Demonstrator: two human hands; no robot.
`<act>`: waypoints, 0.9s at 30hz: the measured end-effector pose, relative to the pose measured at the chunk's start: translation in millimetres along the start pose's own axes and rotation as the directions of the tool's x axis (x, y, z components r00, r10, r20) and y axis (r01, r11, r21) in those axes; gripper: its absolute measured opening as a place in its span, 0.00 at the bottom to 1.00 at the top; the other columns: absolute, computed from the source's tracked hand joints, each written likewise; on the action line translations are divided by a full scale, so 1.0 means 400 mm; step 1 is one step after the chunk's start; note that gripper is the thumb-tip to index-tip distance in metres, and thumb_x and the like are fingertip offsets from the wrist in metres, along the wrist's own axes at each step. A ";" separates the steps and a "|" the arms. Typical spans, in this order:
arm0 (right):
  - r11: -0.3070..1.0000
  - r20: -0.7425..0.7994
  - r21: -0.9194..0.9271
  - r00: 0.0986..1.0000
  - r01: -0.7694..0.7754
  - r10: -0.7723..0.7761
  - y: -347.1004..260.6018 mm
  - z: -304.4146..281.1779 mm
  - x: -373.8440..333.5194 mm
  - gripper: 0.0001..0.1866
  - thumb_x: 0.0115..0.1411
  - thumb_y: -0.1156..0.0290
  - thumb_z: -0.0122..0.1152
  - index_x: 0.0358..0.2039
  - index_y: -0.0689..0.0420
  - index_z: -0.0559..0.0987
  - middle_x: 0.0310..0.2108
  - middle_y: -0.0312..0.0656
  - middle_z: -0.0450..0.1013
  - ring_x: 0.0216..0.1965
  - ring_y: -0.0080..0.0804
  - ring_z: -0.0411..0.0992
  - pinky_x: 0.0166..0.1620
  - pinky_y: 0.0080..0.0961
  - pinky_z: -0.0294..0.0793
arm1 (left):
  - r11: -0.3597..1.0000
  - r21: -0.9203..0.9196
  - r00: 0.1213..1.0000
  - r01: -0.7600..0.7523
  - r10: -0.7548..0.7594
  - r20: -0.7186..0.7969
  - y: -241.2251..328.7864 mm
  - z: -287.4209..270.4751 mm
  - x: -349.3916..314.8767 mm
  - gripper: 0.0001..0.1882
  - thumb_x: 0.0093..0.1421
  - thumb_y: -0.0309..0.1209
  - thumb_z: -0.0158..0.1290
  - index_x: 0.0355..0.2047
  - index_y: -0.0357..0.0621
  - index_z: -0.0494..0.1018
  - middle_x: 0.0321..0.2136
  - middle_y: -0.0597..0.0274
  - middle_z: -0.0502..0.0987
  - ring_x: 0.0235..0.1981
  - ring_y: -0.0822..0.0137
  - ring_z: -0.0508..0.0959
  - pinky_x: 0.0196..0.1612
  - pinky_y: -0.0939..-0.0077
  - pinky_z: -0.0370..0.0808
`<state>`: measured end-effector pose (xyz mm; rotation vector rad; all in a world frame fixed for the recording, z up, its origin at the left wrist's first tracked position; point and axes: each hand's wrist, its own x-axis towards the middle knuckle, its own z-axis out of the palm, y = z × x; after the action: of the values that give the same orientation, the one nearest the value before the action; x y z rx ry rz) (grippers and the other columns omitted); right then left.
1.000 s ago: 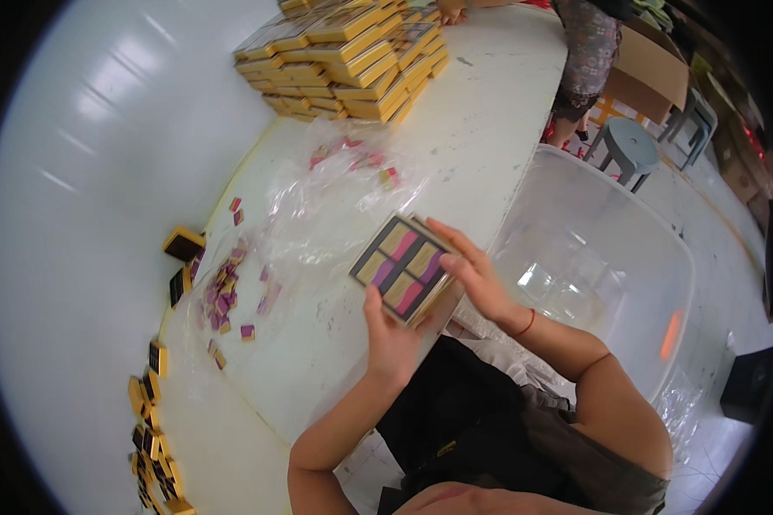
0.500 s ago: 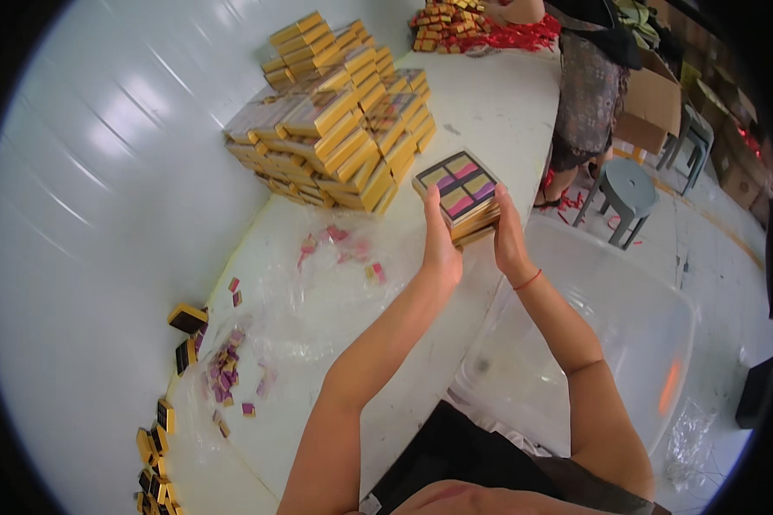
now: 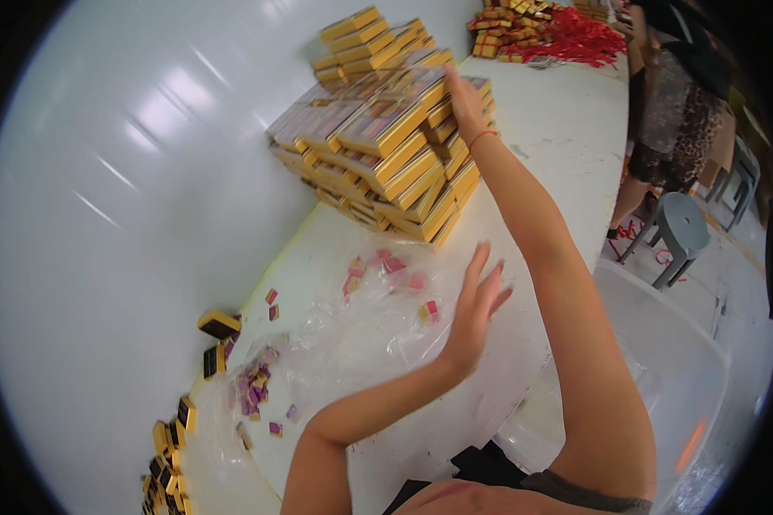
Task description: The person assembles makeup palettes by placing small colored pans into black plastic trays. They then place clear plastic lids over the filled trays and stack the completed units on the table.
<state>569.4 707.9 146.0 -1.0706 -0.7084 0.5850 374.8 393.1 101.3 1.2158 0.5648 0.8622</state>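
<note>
My right hand, with a thin red string at its wrist, is at the right end of the upper boxes in a big stack of gold boxes. Its fingers stretch up along a box end and seem to touch it; part of them is hard to make out. The boxes have clear-looking tops with pink and purple pieces under them. My left hand hangs over the table in front of the stack, fingers spread and holding nothing. Below it lies a crumpled clear plastic bag with small pink pieces.
Small purple and gold pieces lie on the white table. Gold and black boxes line its left edge. Red ribbons and small gold boxes are at the back. Right are a translucent bin, grey stool and another person.
The two hands held gold boxes together above the table; now they are apart. My right hand has moved up to the stack, my left has come down, spread. The view has shifted.
</note>
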 end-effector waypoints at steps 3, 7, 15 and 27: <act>0.966 -0.168 -0.203 0.966 0.159 -0.194 0.050 0.028 -0.023 0.41 0.56 0.33 0.51 0.53 0.60 0.75 0.55 0.56 0.70 0.57 0.51 0.67 0.61 0.40 0.61 | 0.990 0.140 0.998 -0.021 0.029 -0.058 0.034 -0.092 -0.192 0.28 0.70 0.32 0.42 0.68 0.39 0.49 0.70 0.52 0.47 0.66 0.54 0.60 0.62 0.56 0.66; 0.883 -0.200 0.403 0.964 0.243 -0.174 0.034 -0.034 -0.096 0.31 0.71 0.51 0.42 0.65 0.61 0.61 0.59 0.43 0.66 0.61 0.33 0.61 0.64 0.31 0.56 | 0.933 0.352 0.986 -0.072 0.119 -0.114 0.100 -0.133 -0.459 0.20 0.63 0.18 0.46 0.56 0.34 0.66 0.61 0.47 0.65 0.55 0.56 0.74 0.54 0.61 0.74; 0.718 0.647 0.281 0.428 0.636 -0.632 -0.141 -0.165 -0.883 0.23 0.57 0.75 0.57 0.55 0.63 0.71 0.62 0.54 0.62 0.63 0.49 0.60 0.61 0.43 0.62 | 0.571 0.787 0.526 0.234 0.606 -0.597 0.083 -0.305 -0.891 0.10 0.62 0.18 0.50 0.43 0.36 0.75 0.44 0.51 0.78 0.41 0.65 0.79 0.43 0.74 0.75; 0.231 0.604 0.698 -0.384 0.678 -0.698 -0.715 0.130 -1.406 0.18 0.39 0.69 0.74 0.29 0.64 0.79 0.34 0.42 0.75 0.37 0.42 0.77 0.34 0.36 0.75 | 0.633 0.543 -0.163 0.552 0.721 -0.674 -0.012 -0.451 -1.583 0.10 0.66 0.24 0.48 0.46 0.36 0.75 0.44 0.57 0.78 0.45 0.68 0.77 0.46 0.76 0.73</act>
<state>193.2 221.1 296.2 0.2132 -2.2770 -0.1184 -126.3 -22.7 4.0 0.9833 2.6053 1.8846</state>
